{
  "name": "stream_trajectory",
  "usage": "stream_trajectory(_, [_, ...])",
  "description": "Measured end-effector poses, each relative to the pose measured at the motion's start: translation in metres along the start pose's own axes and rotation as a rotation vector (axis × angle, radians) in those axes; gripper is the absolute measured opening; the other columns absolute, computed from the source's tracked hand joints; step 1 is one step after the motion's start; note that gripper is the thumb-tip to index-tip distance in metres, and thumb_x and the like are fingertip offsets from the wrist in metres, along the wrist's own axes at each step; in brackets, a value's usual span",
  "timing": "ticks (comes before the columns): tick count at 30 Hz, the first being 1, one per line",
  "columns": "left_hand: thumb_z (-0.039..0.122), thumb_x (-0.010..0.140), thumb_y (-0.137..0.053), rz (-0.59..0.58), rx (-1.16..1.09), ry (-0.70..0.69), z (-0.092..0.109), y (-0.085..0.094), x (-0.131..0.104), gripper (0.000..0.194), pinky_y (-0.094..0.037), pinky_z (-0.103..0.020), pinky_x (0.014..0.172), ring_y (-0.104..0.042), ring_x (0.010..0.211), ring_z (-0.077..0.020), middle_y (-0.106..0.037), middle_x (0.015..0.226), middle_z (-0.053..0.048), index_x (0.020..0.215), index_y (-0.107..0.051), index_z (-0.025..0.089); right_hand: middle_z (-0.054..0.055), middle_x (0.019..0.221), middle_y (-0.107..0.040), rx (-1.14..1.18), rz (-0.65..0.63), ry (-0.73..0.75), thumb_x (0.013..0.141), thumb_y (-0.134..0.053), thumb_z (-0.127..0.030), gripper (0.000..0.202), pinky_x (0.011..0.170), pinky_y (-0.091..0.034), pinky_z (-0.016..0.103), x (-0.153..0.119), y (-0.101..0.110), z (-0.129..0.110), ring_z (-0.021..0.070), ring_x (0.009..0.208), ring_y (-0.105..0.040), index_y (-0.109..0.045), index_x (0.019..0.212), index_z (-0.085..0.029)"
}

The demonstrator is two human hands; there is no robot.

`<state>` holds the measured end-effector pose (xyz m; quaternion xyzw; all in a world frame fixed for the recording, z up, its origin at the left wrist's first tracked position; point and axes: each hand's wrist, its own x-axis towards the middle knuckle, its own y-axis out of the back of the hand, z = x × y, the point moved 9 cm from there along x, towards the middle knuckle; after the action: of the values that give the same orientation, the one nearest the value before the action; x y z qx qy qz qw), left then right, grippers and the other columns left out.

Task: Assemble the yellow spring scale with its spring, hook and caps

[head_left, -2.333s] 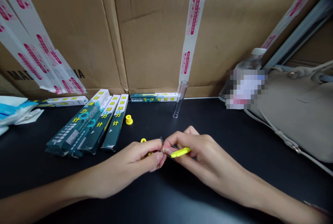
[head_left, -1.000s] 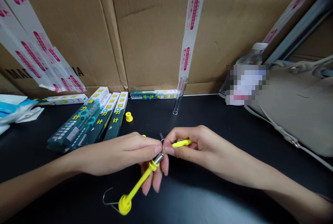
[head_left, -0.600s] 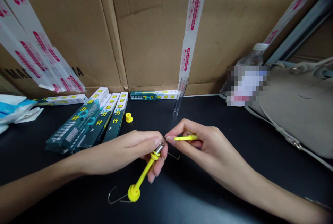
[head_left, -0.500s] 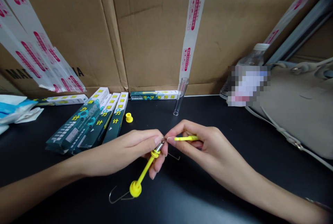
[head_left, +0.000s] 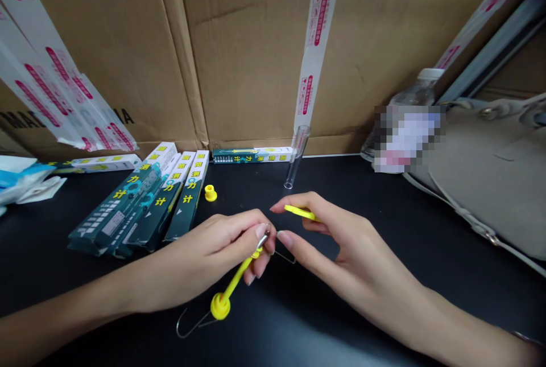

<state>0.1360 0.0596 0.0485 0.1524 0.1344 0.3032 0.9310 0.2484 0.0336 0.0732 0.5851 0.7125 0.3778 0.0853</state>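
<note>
A yellow rod with a silver metal end is pinched in my left hand, slanting down to a round yellow end piece. Thin bent wire hooks stick out beyond that piece. Just right of the metal end is my right hand, thumb and index finger apart. A flat yellow piece lies held among its fingers. A thin wire shows between the hands; where it is attached is hidden.
Green and white boxes lie at the left, another box along the cardboard. A yellow cap and a clear tube stand behind my hands. A bottle and a grey bag are at the right.
My right thumb and index finger have parted and moved slightly away from the rod's metal end. The flat yellow piece has risen and tilted with the right hand.
</note>
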Motion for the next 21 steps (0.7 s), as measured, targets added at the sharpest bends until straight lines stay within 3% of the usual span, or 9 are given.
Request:
stream_trajectory(4, [0.036,0.106,-0.036,0.032,-0.034,-0.012,-0.0016,-0.0002,-0.0021,0.032,-0.044,-0.022,0.065,-0.053,0.069,-0.0105,-0.058,0.075,0.004,0.087,-0.055,0.02,0.005,0.112,-0.067,-0.134,-0.012,0.067,0.107,-0.036,-0.029,0.023,0.09,-0.051,0.034,-0.0039,-0.0046,-0.0042,0.0181,0.099,-0.066,-0.047,0.127,-0.027])
stream_trajectory(9, [0.025,0.102,-0.04,0.081,-0.049,-0.048,-0.0009,0.001,-0.0039,0.025,-0.042,-0.021,0.062,-0.053,0.066,-0.0093,-0.057,0.071,0.005,0.082,-0.055,0.02,0.002,0.109,-0.066,-0.07,-0.032,0.004,0.108,-0.034,-0.029,0.017,0.078,-0.054,0.025,-0.0056,-0.01,0.0006,0.0139,0.09,-0.067,-0.041,0.123,-0.028])
stream_trajectory(13, [0.025,0.1,-0.044,0.114,-0.087,-0.08,0.0032,0.0031,-0.0039,0.022,-0.043,-0.021,0.062,-0.055,0.066,-0.0098,-0.062,0.072,0.004,0.085,-0.059,0.02,-0.003,0.092,-0.064,0.034,-0.03,0.008,0.109,-0.033,-0.028,0.014,0.067,-0.05,0.018,-0.0064,-0.0085,-0.0009,0.0089,0.071,-0.063,-0.045,0.115,-0.03])
stream_trajectory(21, [0.033,0.1,-0.047,0.169,-0.129,-0.061,-0.0003,0.005,-0.0018,0.025,-0.047,-0.023,0.066,-0.062,0.069,-0.0119,-0.067,0.078,0.0,0.089,-0.062,0.017,-0.005,0.091,-0.062,0.07,-0.027,0.032,0.109,-0.035,-0.025,0.015,0.069,-0.047,0.016,-0.0072,-0.0072,-0.0013,0.0078,0.074,-0.059,-0.048,0.112,-0.03])
